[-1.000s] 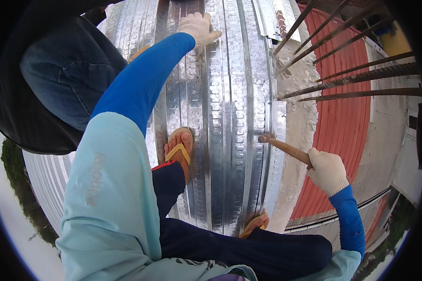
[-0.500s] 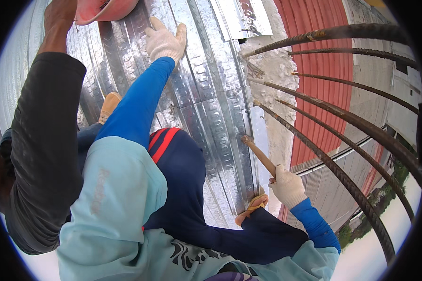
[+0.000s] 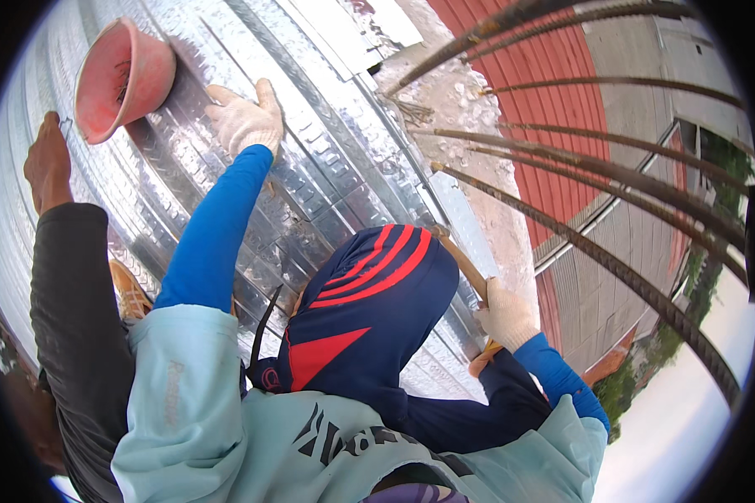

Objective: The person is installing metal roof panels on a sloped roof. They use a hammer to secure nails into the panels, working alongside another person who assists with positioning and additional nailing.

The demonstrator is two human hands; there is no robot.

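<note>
My left hand [image 3: 245,120], in a cream knit glove, rests with spread fingers on the shiny corrugated metal decking [image 3: 306,159]; nothing is in it. Low on the right, my gloved right hand [image 3: 508,313] is closed around the wooden handle of a hammer [image 3: 466,264]. The tool's far end lies beside my bent knee, over the decking's edge, and its head is hard to make out. Up and left of my left hand, a pinkish-red plastic bucket [image 3: 148,75] sits tilted on the sheets, with thin dark pieces inside.
A co-worker's bare hand [image 3: 50,163] and dark sleeve [image 3: 80,293] are close on my left. Several long rusty rebars [image 3: 596,247] jut out on the right from a rough concrete edge [image 3: 470,142]. Beyond it lie a red roof [image 3: 554,142] and grey roofs lower down.
The co-worker's hand has come away from the bucket, which now stands on the decking. My view has turned, and my knee has risen. My right hand keeps its hold on the hammer.
</note>
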